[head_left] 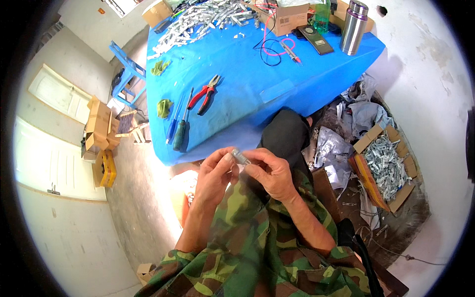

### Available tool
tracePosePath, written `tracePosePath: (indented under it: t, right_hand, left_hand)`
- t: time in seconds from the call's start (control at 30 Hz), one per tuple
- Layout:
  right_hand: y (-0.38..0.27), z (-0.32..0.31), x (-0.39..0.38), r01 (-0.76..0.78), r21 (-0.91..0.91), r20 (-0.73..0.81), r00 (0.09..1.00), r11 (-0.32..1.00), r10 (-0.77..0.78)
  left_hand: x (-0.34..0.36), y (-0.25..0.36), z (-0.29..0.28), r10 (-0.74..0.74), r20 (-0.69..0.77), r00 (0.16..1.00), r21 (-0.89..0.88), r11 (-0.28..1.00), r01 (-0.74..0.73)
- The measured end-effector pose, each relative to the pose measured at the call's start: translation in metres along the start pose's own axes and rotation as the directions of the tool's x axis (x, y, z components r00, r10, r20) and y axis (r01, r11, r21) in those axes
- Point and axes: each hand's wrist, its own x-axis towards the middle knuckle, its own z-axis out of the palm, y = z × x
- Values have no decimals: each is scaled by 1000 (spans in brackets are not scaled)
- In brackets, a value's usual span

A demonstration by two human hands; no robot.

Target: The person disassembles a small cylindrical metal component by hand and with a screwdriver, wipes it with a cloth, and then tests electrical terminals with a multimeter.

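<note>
Head view is showing you seated at a table [257, 94] draped in blue, with both hands raised over your lap in front of its near edge. Your left hand [213, 175] and right hand [269, 173] are meeting at a small clear part [241, 157], which is sitting just below the table's edge, between the two hands. Your left fingers are curling in and pinching its left end; your right thumb and forefinger are closing on its right end, the other right fingers lying loosely bent. Both sleeves are showing camouflage cloth [247, 247]. On the table, red pliers [204, 94] are lying near the middle-left, with two screwdrivers [179, 126] lying side by side just beside them toward the near left corner. Two green scraps [164, 107] are lying by the left edge. A heap of silvery parts [203, 22] is covering the far left of the table. A steel flask [354, 27] is standing upright at the far right corner, a dark meter [315, 39] lying just beside it with its red and black leads [274, 49] trailing left. On the floor to your right, an open box [386, 168] is holding more silvery parts, with crumpled paper [363, 111] near it. A blue stool [127, 67] is standing off the table's left side.
</note>
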Motion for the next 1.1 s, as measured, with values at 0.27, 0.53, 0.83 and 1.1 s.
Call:
tracePosePath:
  t: [0.27,0.53,0.83,1.1]
  right_hand:
    - [3,1,-2,34,-161,-39,998,986,-41]
    - [10,-1,9,-36,-74,-82,996,997,29]
    - [13,-12,64,-129,-138,-82,990,982,118]
    - [5,-22,150,-27,-522,-145,988,853,-58]
  left_hand:
    - [3,0,9,64,-85,994,213,976,-45]
    - [17,10,15,170,-45,984,383,913,-140]
    - [78,27,-25,234,-38,972,483,855,-187]
    - [148,75,-79,430,-324,842,648,749,-133]
